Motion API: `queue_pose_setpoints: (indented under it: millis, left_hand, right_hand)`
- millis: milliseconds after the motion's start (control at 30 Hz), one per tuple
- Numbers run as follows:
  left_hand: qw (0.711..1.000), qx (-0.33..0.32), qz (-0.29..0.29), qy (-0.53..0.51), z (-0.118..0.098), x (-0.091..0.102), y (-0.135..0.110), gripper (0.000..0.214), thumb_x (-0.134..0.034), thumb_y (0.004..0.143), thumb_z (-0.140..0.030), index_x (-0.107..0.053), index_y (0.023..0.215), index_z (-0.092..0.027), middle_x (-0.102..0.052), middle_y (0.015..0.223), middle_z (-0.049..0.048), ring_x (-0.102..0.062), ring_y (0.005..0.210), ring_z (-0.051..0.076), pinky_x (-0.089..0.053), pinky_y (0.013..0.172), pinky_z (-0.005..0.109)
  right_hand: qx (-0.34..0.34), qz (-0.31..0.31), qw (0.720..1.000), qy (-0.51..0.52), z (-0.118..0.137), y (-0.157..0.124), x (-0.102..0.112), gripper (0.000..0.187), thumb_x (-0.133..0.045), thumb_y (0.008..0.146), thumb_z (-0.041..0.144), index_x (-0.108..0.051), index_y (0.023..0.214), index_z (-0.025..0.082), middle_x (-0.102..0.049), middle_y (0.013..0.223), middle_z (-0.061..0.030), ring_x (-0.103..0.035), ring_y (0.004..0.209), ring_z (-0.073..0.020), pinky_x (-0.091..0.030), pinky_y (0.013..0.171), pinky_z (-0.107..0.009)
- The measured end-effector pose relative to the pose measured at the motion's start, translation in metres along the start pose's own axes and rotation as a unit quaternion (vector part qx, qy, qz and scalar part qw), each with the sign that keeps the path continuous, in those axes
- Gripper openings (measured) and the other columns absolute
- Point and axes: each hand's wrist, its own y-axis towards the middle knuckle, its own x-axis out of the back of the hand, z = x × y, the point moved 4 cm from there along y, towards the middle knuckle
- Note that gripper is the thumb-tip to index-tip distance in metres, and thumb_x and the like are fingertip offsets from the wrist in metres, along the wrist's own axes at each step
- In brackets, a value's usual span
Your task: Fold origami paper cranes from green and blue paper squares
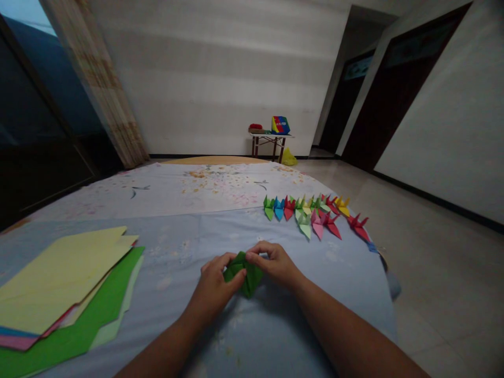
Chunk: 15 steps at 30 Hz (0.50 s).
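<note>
A folded piece of green origami paper is held just above the blue cloth, near the middle of the head view. It has a diamond-like shape with creases across it. My left hand grips its left side, thumb on the face and fingers behind. At its upper right edge, my right hand pinches the paper between thumb and index finger. Farther off to the right stand several folded paper cranes in green, blue, red, pink and yellow, set in loose rows.
Coloured paper sheets lie stacked at the left, yellow on top and green below. A floral cloth covers the table's far part. Beyond it, a small table by the wall bears a colourful box. A yellow bag rests on the floor.
</note>
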Motion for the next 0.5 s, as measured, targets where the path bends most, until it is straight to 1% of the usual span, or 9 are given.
queue_pose_setpoints:
  millis: [67,133,300,367,500]
  left_hand:
    - [1.0,-0.005,0.0,0.016,-0.0013,-0.0014,-0.0005,0.018,-0.052,0.075,-0.03,-0.06,0.086,-0.019,-0.065,0.083,0.0041,-0.058,0.085,0.024,-0.043,0.078,0.035]
    - [1.0,-0.004,-0.005,0.024,-0.0027,-0.0023,-0.0012,0.015,-0.05,0.074,-0.028,-0.059,0.083,-0.019,-0.063,0.078,0.0031,-0.057,0.081,0.023,-0.043,0.076,0.035]
    - [1.0,0.013,-0.011,-0.016,-0.0036,-0.0012,-0.0033,0.016,-0.042,0.071,-0.025,-0.057,0.075,-0.021,-0.058,0.07,-0.0002,-0.055,0.075,0.021,-0.043,0.073,0.033]
    - [0.999,0.015,-0.006,-0.044,-0.0037,0.0003,-0.0037,0.02,-0.039,0.071,-0.024,-0.059,0.077,-0.021,-0.059,0.07,0.0,-0.055,0.075,0.021,-0.044,0.073,0.033]
    - [0.995,0.004,-0.013,-0.098,-0.0041,0.0038,-0.0037,0.029,-0.04,0.072,-0.025,-0.062,0.091,-0.021,-0.064,0.08,0.0025,-0.057,0.082,0.022,-0.044,0.077,0.033]
  right_hand:
    - [-0.028,0.006,0.999,0.02,-0.0001,-0.0006,-0.0021,0.024,-0.06,0.076,0.037,-0.068,0.073,0.015,-0.065,0.07,-0.0033,-0.058,0.068,-0.0151,-0.043,0.067,-0.027]
    - [-0.042,0.012,0.999,0.027,0.0008,-0.0012,-0.0042,0.025,-0.06,0.075,0.038,-0.068,0.073,0.014,-0.065,0.069,-0.0027,-0.058,0.066,-0.0144,-0.043,0.064,-0.026]
    - [-0.046,0.011,0.998,0.045,0.0025,-0.0019,-0.007,0.024,-0.061,0.075,0.038,-0.066,0.074,0.015,-0.064,0.069,-0.0013,-0.057,0.065,-0.0135,-0.044,0.065,-0.026]
    - [-0.048,0.005,0.997,0.058,0.0024,-0.0019,-0.0064,0.024,-0.061,0.074,0.038,-0.066,0.077,0.015,-0.064,0.07,-0.001,-0.057,0.066,-0.0131,-0.044,0.065,-0.025]
    - [-0.061,-0.006,0.995,0.078,0.0006,-0.0018,-0.0035,0.024,-0.062,0.074,0.039,-0.065,0.079,0.016,-0.063,0.072,-0.0008,-0.055,0.065,-0.0121,-0.044,0.064,-0.025]
